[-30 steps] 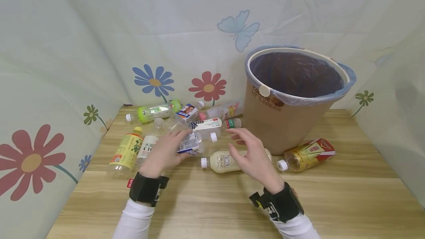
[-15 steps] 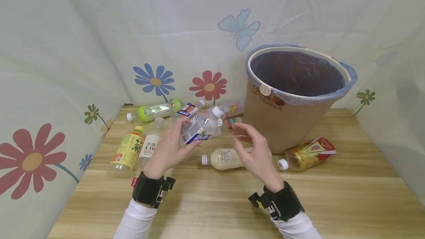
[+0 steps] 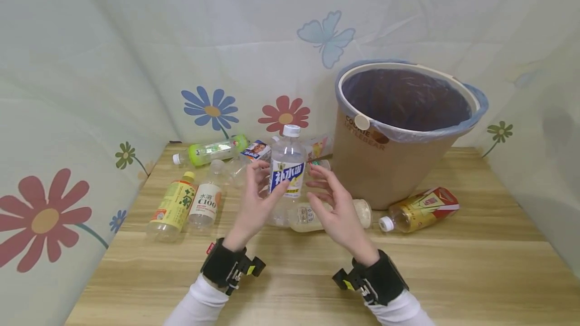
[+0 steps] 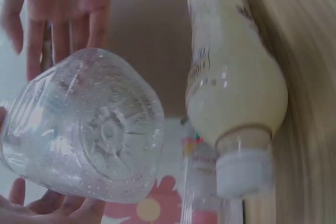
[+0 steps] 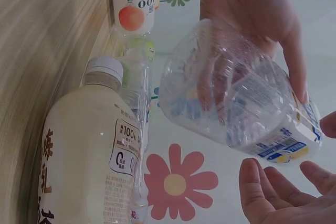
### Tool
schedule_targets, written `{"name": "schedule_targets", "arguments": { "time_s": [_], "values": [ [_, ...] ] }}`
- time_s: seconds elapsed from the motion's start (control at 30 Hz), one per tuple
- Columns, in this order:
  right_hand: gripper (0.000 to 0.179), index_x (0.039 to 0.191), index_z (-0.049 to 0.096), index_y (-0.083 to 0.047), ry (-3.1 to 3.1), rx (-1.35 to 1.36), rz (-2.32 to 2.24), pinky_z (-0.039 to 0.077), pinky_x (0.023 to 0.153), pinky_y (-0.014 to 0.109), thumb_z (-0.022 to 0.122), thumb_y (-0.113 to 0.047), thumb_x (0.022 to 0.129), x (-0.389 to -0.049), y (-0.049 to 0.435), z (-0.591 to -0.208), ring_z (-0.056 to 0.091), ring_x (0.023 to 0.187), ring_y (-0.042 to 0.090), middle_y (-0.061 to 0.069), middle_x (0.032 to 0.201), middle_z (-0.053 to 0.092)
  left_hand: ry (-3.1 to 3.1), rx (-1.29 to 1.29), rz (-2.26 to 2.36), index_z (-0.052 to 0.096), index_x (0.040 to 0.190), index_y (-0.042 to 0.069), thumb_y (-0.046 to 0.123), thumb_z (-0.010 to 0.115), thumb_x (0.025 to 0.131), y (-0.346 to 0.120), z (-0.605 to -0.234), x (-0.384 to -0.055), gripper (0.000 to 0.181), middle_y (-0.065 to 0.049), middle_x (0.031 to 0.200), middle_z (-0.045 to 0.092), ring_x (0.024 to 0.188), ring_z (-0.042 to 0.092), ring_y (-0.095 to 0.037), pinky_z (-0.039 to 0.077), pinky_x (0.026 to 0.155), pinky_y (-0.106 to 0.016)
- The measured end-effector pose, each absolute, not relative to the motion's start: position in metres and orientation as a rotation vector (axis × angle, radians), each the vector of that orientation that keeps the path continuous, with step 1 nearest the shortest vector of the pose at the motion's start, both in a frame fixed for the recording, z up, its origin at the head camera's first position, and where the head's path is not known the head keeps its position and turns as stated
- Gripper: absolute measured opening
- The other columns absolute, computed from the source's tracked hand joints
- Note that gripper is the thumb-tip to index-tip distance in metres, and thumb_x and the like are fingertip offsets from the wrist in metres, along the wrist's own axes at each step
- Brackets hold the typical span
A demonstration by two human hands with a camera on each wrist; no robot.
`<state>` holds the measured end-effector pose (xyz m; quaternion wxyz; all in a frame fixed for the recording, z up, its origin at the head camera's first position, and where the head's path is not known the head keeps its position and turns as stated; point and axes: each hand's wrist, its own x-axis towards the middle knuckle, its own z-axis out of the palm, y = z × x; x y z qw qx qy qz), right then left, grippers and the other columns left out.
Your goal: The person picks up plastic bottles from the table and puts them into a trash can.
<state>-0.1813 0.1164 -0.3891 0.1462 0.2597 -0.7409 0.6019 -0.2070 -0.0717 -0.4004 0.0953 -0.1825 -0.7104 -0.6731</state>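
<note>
My left hand (image 3: 255,208) holds a clear plastic drink bottle (image 3: 288,162) upright above the table, thumb and fingers round its sides. This bottle has a white cap and a blue-and-white label. Its ridged clear base (image 4: 110,129) shows in the left wrist view. Close by on the right, my right hand (image 3: 339,210) is spread with fingers slightly bent, apparently not gripping the bottle. Below both hands lies a bottle of pale milky drink (image 5: 86,145), white-capped, on its side.
A brown trash bin (image 3: 376,165) with a bag liner stands back right. To its front lies an amber-coloured bottle (image 3: 419,210). On the left are a yellow-labelled bottle (image 3: 172,208), a C100 bottle (image 3: 206,202) and a green-labelled bottle (image 3: 215,151). More bottles lie behind the hands.
My left hand has lifted the clear bottle from the pile, turned it upright and brought it right, between the hands. My right hand has shifted slightly and stays spread.
</note>
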Motion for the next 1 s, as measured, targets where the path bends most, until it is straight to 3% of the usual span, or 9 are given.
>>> {"name": "schedule_targets", "arguments": {
  "time_s": [0.23,0.53,0.83,1.0],
  "values": [
    [0.06,0.149,0.029,-0.012,-2.174,0.776,1.728,0.048,0.095,0.046,0.053,-0.003,0.095,-0.178,0.113,-0.39,0.051,0.118,0.033,0.015,0.145,0.039,-2.025,-0.567,-2.116,0.027,0.135,0.012,0.019,0.057,0.095,-0.059,-0.4,-0.202,0.05,-0.02,0.128,0.054,0.112,0.057,-0.03,0.051,0.09,-0.042],
    [0.063,0.151,0.024,-0.017,-2.198,0.766,1.709,0.047,0.095,0.046,0.052,-0.006,0.096,-0.178,0.114,-0.391,0.05,0.117,0.033,0.017,0.142,0.04,-2.051,-0.633,-2.104,0.029,0.14,0.014,0.022,0.049,0.099,-0.052,-0.403,-0.197,0.046,-0.018,0.13,0.053,0.118,0.054,-0.026,0.048,0.095,-0.042],
    [0.066,0.149,0.023,-0.001,-2.196,0.755,1.623,0.05,0.09,0.05,0.055,0.002,0.091,-0.17,0.115,-0.369,0.049,0.116,0.035,0.023,0.147,0.033,-2.066,-0.675,-2.067,0.043,0.138,0.001,0.024,0.035,0.104,-0.049,-0.401,-0.194,0.041,-0.021,0.133,0.051,0.119,0.052,-0.029,0.047,0.097,-0.042],
    [0.071,0.152,0.02,-0.013,-2.249,0.749,1.558,0.047,0.094,0.05,0.058,-0.005,0.091,-0.178,0.12,-0.382,0.045,0.123,0.031,0.014,0.152,0.028,-2.093,-0.632,-2.076,0.045,0.136,-0.004,0.029,0.031,0.105,-0.053,-0.401,-0.195,0.047,-0.022,0.135,0.05,0.122,0.05,-0.031,0.043,0.099,-0.047]
  ]
}}
